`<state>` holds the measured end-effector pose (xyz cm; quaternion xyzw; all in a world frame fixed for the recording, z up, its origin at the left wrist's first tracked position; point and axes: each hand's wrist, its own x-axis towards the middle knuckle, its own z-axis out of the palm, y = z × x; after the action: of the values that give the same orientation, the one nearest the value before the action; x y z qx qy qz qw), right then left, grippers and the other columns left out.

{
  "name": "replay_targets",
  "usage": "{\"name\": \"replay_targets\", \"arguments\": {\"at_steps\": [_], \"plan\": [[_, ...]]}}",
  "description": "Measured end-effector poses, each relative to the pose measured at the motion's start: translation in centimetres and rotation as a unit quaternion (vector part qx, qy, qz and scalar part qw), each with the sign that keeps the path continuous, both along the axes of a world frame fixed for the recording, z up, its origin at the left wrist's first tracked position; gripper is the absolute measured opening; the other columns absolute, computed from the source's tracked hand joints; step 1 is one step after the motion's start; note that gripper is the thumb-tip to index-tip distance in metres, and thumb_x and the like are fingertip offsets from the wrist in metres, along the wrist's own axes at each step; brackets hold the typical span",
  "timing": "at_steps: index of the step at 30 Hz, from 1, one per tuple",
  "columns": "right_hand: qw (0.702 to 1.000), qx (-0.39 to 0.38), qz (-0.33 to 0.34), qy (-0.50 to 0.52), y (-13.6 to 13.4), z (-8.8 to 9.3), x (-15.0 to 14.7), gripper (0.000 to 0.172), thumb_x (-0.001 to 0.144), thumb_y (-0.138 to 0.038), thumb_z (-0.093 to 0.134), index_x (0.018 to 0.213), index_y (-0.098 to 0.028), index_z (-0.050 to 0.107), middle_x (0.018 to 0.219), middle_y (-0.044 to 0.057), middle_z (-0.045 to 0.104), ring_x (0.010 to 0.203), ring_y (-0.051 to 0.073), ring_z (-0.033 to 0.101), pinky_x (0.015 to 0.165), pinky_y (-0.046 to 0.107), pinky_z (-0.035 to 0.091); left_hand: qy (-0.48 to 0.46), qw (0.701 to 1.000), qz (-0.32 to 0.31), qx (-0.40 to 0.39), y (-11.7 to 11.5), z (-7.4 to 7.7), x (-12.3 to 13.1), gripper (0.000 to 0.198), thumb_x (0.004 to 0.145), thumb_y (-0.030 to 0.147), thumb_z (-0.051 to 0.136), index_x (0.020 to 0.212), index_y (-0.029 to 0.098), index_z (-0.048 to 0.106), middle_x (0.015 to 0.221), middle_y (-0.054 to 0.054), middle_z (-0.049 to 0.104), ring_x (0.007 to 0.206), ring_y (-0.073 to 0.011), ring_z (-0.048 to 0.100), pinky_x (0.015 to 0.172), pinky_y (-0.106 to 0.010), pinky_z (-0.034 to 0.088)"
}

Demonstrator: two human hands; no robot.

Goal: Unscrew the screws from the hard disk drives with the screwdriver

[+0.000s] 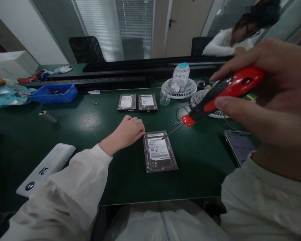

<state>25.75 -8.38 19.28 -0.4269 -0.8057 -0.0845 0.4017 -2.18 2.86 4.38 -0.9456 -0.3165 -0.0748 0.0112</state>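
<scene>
A silver hard drive [162,164] with a white printed label lies flat in front of me on the dark green table. The fingers of my left hand [127,132] are curled together at its upper left corner; the fingertips appear to touch its edge, though their undersides are hidden. My right hand [271,90], large and close to the camera, is closed around the red and black handle of a screwdriver [217,95]. Its thin shaft slants down left, with the tip over the drive's label. Whether the tip touches the drive I cannot tell.
Two more hard drives [126,102] sit farther back. Several small screws [175,124] lie right of the near drive, by a clear cup [165,97] and white fan parts [183,87]. A phone [239,145], white power bank [46,169] and blue tray [54,95] surround the work. Another person [223,43] sits opposite.
</scene>
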Motion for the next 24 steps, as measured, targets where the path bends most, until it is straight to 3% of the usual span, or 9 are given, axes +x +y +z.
{"name": "replay_targets", "arguments": {"at_steps": [5, 10, 16, 21, 24], "plan": [[1.0, 0.01, -0.01, -0.023, -1.3, -0.9, 1.7, 0.021, 0.091, -0.042, 0.07, 0.106, -0.028, 0.075, 0.09, -0.001, 0.059, 0.07, 0.012, 0.046, 0.062, 0.036, 0.034, 0.079, 0.992, -0.009, 0.102, -0.5, 0.1, 0.9, 0.013, 0.105, 0.019, 0.068, 0.096, 0.015, 0.076, 0.1, -0.012, 0.077, 0.095, -0.0303, 0.069, 0.086, -0.043, 0.042], [1.0, 0.008, 0.029, -0.002, -1.7, -1.6, 3.1, 0.024, 0.09, -0.035, 0.075, 0.112, -0.026, 0.073, 0.09, -0.003, 0.06, 0.069, 0.01, 0.047, 0.058, 0.035, 0.031, 0.116, 0.976, -0.016, 0.181, -1.3, -0.4, 1.2, 0.014, 0.106, 0.013, 0.062, 0.1, 0.012, 0.075, 0.099, -0.014, 0.074, 0.092, -0.0304, 0.067, 0.085, -0.043, 0.041], [1.0, -0.002, 0.006, 0.015, -2.9, -2.0, 3.2, 0.019, 0.092, -0.035, 0.076, 0.11, -0.028, 0.071, 0.09, -0.002, 0.063, 0.07, 0.013, 0.05, 0.06, 0.036, 0.035, 0.15, 0.972, -0.019, 0.18, -1.6, -0.1, 1.9, 0.019, 0.1, 0.004, 0.058, 0.101, 0.013, 0.074, 0.098, -0.015, 0.075, 0.092, -0.0307, 0.067, 0.084, -0.043, 0.04], [1.0, -0.026, -0.011, 0.001, -3.9, -1.8, 3.1, 0.019, 0.09, -0.024, 0.075, 0.107, -0.028, 0.068, 0.089, -0.001, 0.061, 0.066, 0.013, 0.048, 0.06, 0.039, 0.04, 0.177, 0.965, -0.063, 0.18, -1.1, 0.4, 2.3, 0.015, 0.099, 0.007, 0.062, 0.101, 0.013, 0.076, 0.098, -0.015, 0.075, 0.093, -0.0312, 0.069, 0.083, -0.043, 0.041], [0.999, -0.032, -0.023, 0.01, -4.2, -1.9, 3.5, 0.02, 0.091, -0.034, 0.078, 0.109, -0.03, 0.07, 0.091, 0.001, 0.064, 0.069, 0.015, 0.054, 0.057, 0.038, 0.043, 0.189, 0.961, -0.087, 0.185, -0.7, 0.7, 2.5, 0.012, 0.098, 0.009, 0.065, 0.099, 0.014, 0.077, 0.096, -0.014, 0.076, 0.092, -0.0308, 0.069, 0.082, -0.042, 0.041]]}}
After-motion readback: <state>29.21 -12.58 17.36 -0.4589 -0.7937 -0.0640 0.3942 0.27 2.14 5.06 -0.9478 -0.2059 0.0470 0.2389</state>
